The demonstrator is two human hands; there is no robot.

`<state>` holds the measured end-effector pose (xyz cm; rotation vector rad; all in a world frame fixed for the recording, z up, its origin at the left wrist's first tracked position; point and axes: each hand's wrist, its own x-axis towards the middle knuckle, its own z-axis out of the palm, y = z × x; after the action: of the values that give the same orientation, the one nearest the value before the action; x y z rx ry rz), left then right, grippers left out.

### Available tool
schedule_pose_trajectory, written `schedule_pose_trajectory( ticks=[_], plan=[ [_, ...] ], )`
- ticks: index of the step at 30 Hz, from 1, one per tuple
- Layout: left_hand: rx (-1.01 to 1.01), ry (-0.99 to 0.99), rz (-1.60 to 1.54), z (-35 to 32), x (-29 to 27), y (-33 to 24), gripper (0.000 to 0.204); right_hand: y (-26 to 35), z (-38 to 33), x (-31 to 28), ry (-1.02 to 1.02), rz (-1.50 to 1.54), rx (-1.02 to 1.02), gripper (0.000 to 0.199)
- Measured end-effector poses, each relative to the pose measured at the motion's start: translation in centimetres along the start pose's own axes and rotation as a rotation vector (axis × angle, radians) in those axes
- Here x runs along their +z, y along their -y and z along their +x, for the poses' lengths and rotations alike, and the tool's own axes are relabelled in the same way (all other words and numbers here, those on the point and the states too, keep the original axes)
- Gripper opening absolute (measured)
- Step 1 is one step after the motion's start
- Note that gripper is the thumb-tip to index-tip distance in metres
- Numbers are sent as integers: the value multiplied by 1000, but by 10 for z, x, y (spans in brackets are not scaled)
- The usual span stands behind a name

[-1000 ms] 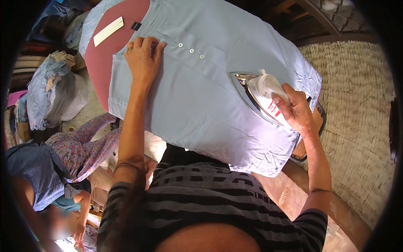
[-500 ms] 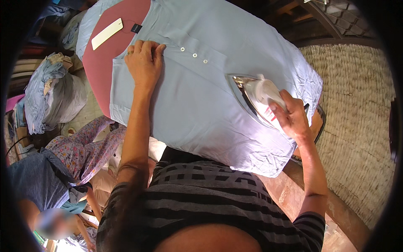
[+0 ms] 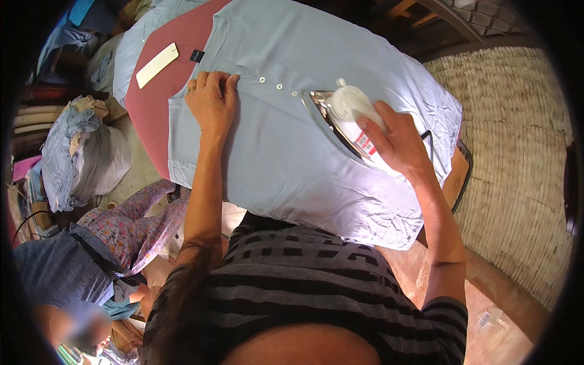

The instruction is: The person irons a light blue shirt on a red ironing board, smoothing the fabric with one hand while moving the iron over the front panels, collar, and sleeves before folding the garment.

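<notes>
A light blue shirt [image 3: 255, 140] with a short row of white buttons lies spread over a red-covered ironing board [image 3: 146, 115]. My right hand [image 3: 398, 137] is wrapped round the handle of a white clothes iron [image 3: 350, 112]. The iron's metal sole rests on the shirt, its tip beside the lowest button. With fingers bent and pinched together, my left hand [image 3: 213, 100] grips the shirt close to its neckline. A blank-looking pale tag [image 3: 157, 66] lies on the red cover beside the neck opening. Creases show in the shirt's lower part, near my right forearm.
On the left, a bundle of blue and white cloth [image 3: 85, 152] sits on the floor. Another person [image 3: 67, 267] in a blue top and flowered trousers is at the lower left. A textured beige mat [image 3: 499, 170] covers the right side. Dark grille-like metalwork [image 3: 486, 18] stands far right.
My right hand has slid the iron left and slightly away from me across the shirt, up to the buttons. The left hand keeps its place at the neckline.
</notes>
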<state>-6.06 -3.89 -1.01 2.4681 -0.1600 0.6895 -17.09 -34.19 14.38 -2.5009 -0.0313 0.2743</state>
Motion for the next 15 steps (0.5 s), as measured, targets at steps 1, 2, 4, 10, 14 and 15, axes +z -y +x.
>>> schedule_pose_trajectory(
  ticks=[1,2,4,10,14,15],
  plan=[
    [10,-6,6,0,0,0,16,6,3,0,18,0,37,36],
    [20,-12,12,-1,0,-1,16,6,4,3,-2,0,17,39],
    [34,21,67,-1,-2,0,16,-5,6,9,-109,-19,-86,38],
    [248,23,-371,-19,-3,-67,42,-14,9,-1,-102,-83,-32,43],
    [281,269,-696,-41,16,-95,49,-33,-17,-3,-141,-52,20,42],
    [344,306,-509,-45,20,-96,50,-38,-25,-4,-161,-37,46,42]
  ],
)
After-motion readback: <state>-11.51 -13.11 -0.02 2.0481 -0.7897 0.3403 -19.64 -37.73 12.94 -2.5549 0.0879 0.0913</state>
